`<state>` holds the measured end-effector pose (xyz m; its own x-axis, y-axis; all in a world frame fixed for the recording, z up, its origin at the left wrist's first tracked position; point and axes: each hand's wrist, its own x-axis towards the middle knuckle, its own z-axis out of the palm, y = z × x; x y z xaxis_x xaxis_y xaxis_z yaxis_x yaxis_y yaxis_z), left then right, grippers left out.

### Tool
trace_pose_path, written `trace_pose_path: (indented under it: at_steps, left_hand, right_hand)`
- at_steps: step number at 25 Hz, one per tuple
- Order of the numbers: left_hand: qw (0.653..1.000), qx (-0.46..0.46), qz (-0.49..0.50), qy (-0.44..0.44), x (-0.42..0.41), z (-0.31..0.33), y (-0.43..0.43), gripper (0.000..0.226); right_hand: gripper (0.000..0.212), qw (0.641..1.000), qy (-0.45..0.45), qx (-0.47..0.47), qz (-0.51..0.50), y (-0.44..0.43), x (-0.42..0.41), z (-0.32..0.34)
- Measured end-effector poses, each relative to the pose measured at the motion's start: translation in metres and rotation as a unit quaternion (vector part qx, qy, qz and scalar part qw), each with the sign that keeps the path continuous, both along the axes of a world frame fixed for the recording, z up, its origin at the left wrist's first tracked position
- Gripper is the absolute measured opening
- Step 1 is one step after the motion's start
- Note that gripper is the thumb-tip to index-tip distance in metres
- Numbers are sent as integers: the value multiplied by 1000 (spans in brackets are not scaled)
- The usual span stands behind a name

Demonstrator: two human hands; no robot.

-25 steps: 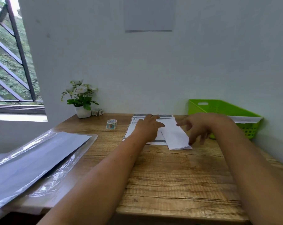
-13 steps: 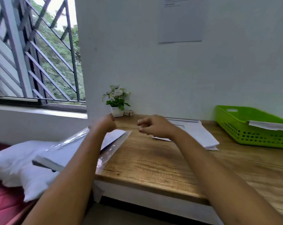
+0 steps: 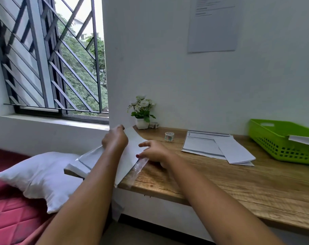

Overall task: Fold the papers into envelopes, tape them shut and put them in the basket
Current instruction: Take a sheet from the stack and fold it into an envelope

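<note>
White sheet (image 3: 130, 152) now lifts off the paper stack (image 3: 86, 160), pinched in the left hand (image 3: 114, 141). The right hand (image 3: 154, 152), fingers loose, has moved onto its edge.

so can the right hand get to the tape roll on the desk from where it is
Probably yes: the right hand rests at the paper pack, and the tape roll stands just beyond it on bare desk, with nothing between.
</note>
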<state>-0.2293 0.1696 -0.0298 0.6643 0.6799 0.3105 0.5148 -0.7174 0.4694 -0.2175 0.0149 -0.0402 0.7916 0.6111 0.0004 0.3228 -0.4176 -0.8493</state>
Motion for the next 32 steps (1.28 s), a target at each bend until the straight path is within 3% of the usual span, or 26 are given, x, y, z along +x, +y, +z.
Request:
trace_pose_path:
  at_steps: [4,7,9,11,13,15,18,20,25,29,31,32]
  left_hand:
    - [987,-83,-38,-129,18,28,-4,49]
    - [962,-162,-75,-207,38,46,-31,49]
    - [929,-243,-130,-248,56,50,-63,48]
    - [871,-349,-211,-272,73,49,-93,48]
    - [832,-418,-289,-221,88,44,-125,50]
    - [810,-434,-379,-109,96,35,-157,48]
    - [808,-342,-478,46,99,15,-188,48]
    - [804,-331,-489,74,104,3,-191,55]
    - [743,-444,-494,83,115,-7,-183,76]
    - [771,-426,-473,15,114,-11,-183,85]
    - [816,-352,-456,-36,111,-12,-184,88]
    - [845,-275,-451,-78,108,-11,-185,89]
  right_hand:
    - [69,988,70,128,-48,-19,11,10]
    - [54,973,111,194,-58,-50,23,25]
    - [46,971,89,210,-76,-76,37,30]
    - [42,967,47,218,-126,-104,53,34]
    - [47,960,9,200,-196,-139,74,33]
    - [46,951,-2,184,-250,-169,97,28]
    - [38,937,9,169,-304,-198,129,15]
    - [38,939,20,143,-312,-207,143,7]
    - [31,941,0,80,-328,-216,166,-12]
    - [27,917,-142,-71,-367,-234,164,-13]
    - [11,899,-181,-153,-368,-239,157,-13]
    - [13,893,-192,-174,-369,-239,154,-13]
